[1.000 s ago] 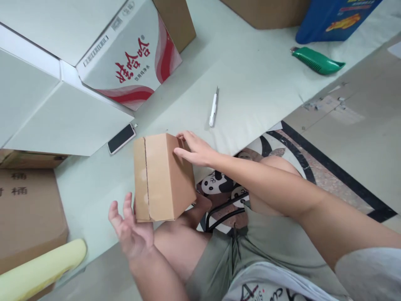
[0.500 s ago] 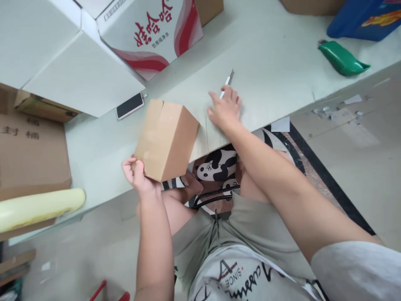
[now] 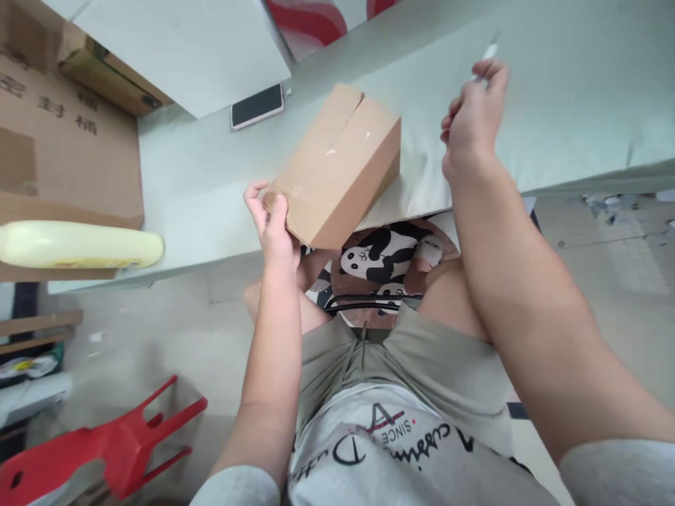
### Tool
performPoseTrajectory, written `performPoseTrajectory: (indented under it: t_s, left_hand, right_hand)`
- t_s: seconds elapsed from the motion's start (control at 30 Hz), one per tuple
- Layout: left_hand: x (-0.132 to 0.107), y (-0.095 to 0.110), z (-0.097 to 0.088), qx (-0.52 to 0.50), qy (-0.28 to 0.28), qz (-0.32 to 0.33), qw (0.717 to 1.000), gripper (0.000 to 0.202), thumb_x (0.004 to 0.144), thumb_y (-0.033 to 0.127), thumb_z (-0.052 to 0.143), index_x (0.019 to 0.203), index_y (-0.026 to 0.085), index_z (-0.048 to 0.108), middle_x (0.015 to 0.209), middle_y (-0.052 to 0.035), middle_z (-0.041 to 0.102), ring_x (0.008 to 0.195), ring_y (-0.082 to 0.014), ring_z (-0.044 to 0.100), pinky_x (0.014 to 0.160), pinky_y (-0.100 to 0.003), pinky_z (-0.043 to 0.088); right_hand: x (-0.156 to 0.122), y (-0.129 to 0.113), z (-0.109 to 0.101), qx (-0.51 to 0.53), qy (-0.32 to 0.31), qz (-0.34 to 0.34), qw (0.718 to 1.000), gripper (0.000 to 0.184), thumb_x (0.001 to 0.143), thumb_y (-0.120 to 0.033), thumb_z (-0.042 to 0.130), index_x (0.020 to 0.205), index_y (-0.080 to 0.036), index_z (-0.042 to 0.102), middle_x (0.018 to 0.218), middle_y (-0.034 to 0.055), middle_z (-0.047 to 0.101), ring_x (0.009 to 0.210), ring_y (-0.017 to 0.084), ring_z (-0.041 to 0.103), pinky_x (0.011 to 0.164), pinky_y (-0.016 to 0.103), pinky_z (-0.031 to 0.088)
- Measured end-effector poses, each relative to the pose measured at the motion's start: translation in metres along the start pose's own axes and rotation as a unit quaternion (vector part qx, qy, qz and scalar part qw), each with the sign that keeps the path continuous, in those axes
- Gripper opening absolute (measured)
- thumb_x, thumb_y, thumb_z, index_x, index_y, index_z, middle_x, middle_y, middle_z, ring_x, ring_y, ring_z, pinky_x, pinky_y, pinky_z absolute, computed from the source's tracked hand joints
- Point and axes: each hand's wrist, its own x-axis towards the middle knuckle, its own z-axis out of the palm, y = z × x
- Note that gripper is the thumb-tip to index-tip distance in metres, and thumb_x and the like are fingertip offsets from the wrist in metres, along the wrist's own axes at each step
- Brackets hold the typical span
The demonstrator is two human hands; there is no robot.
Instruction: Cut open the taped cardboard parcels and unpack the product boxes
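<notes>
A small brown cardboard box [image 3: 337, 165] lies tilted on the pale green table [image 3: 200, 190], its flap seam facing up. My left hand [image 3: 271, 225] grips the box's near corner, thumb on top. My right hand [image 3: 472, 116] is raised to the right of the box with its fingers closed on a thin white utility knife [image 3: 489, 52], whose tip pokes out above the fingers. Most of the knife is hidden by the hand.
A black phone [image 3: 256, 106] lies behind the box. Large white and brown cartons [image 3: 63, 133] stand at the left with a pale yellow roll [image 3: 79, 244] in front. A red stool [image 3: 116, 439] is on the floor at lower left. A panda-print seat [image 3: 384, 260] sits between my knees.
My right hand left the box, reached the white knife on the table and has lifted it. My left hand took hold of the box's corner. The camera tilted downward.
</notes>
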Motion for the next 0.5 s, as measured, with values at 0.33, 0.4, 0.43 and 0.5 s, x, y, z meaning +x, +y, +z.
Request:
performPoseTrajectory:
  t_s: [0.33,0.4,0.43,0.5]
  left_hand:
    - [-0.081,0.005,0.059,0.159,-0.148,0.172,0.961,0.060,0.087,0.067,0.068,0.131,0.028,0.056,0.152,-0.0145,0.044,0.149,-0.0358,0.043,0.106,-0.050,0.054]
    - [-0.080,0.013,0.072,0.182,-0.135,0.193,0.955,0.057,0.082,0.063,0.076,0.120,0.025,0.059,0.151,-0.0149,0.046,0.149,-0.0379,0.043,0.110,-0.055,0.050]
    - [-0.076,0.017,0.078,0.185,-0.131,0.200,0.953,0.056,0.078,0.063,0.080,0.113,0.025,0.060,0.151,-0.0145,0.048,0.150,-0.0391,0.042,0.114,-0.059,0.046]
    - [-0.065,0.024,0.092,0.177,-0.146,0.206,0.951,0.053,0.073,0.063,0.085,0.099,0.025,0.058,0.149,-0.0125,0.053,0.153,-0.0398,0.039,0.122,-0.063,0.036]
  right_hand:
    - [-0.051,-0.038,-0.053,0.290,0.239,0.032,0.926,0.051,0.092,-0.040,0.009,0.134,-0.022,0.033,0.105,0.0115,0.062,0.092,0.024,0.070,0.068,0.039,0.051]
    - [-0.061,-0.046,-0.056,0.250,0.277,0.061,0.926,0.033,0.086,-0.032,0.026,0.118,-0.024,0.034,0.094,0.0071,0.059,0.076,0.019,0.065,0.063,0.037,0.050]
    - [-0.065,-0.051,-0.057,0.212,0.298,0.068,0.928,0.025,0.086,-0.032,0.031,0.110,-0.026,0.034,0.092,0.0055,0.057,0.070,0.018,0.062,0.061,0.036,0.050]
    - [-0.077,-0.060,-0.059,0.160,0.336,0.070,0.925,0.017,0.094,-0.043,0.036,0.100,-0.028,0.036,0.090,0.0040,0.055,0.064,0.017,0.060,0.058,0.037,0.050]
